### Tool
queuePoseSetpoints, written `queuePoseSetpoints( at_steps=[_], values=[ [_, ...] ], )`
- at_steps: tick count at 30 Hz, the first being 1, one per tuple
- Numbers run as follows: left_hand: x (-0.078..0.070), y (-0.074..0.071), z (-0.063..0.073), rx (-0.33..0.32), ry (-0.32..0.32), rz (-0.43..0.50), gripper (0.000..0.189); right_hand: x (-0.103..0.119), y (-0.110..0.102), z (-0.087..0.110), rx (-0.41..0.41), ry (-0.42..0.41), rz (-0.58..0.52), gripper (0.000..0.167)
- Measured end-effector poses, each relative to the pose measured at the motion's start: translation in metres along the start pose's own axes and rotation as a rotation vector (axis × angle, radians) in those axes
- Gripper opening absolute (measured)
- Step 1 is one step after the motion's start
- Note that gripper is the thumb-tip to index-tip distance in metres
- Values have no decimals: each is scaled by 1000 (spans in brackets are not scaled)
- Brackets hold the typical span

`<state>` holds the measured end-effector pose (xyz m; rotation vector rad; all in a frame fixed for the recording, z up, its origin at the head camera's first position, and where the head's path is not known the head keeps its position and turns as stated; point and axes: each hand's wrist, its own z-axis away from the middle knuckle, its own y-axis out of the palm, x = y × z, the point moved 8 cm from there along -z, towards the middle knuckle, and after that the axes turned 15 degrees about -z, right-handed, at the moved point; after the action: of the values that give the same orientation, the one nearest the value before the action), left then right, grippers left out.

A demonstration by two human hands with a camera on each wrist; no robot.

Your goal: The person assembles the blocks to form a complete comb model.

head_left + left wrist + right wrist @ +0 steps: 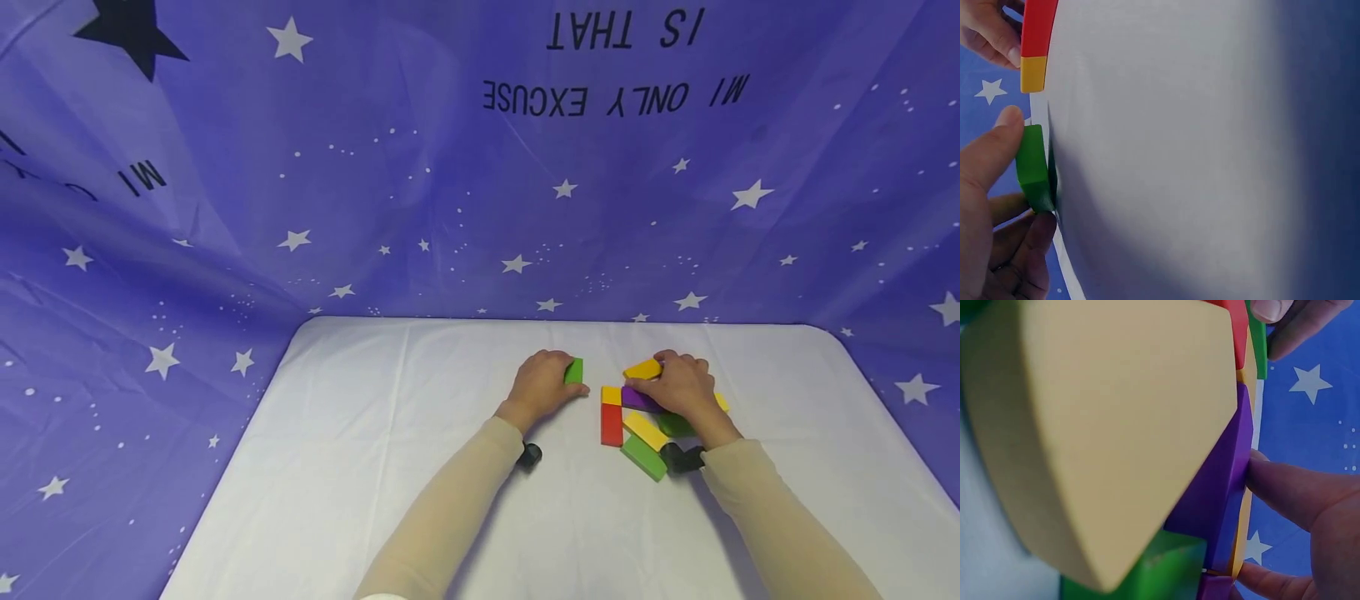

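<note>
My left hand pinches a green block between thumb and fingers, close over the white table, left of the other blocks. In the left wrist view the thumb is at one end of this green block and fingertips are at the other. With thumb and fingers my right hand holds an orange block behind the purple block. A small orange-yellow block meets the purple block's left end, and a red block extends from it toward me. The right hand partly hides the purple block.
A yellow block, a light green block and a darker green block lie in front of the purple one. Another yellow block shows beyond the right hand. The white table borders a purple star-patterned cloth.
</note>
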<state>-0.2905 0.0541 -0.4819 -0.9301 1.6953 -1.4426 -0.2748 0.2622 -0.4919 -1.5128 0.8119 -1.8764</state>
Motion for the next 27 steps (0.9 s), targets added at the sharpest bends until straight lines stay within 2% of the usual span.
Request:
queuePoseSetpoints(
  at_steps=[5,16,21,27],
  values=[
    [11,-4,5,-20,-28,33,47,-2,2,0,29,30,-8,84],
    [53,-10,26,-48,-122,59,46,-1,-1,1,31,14,-17,81],
    [65,-11,34,-61,-151,67,41,-4,0,1,-1,15,-31,82],
    [74,-12,41,-75,-158,54,37,-2,1,0,-8,-23,-52,79]
  ],
)
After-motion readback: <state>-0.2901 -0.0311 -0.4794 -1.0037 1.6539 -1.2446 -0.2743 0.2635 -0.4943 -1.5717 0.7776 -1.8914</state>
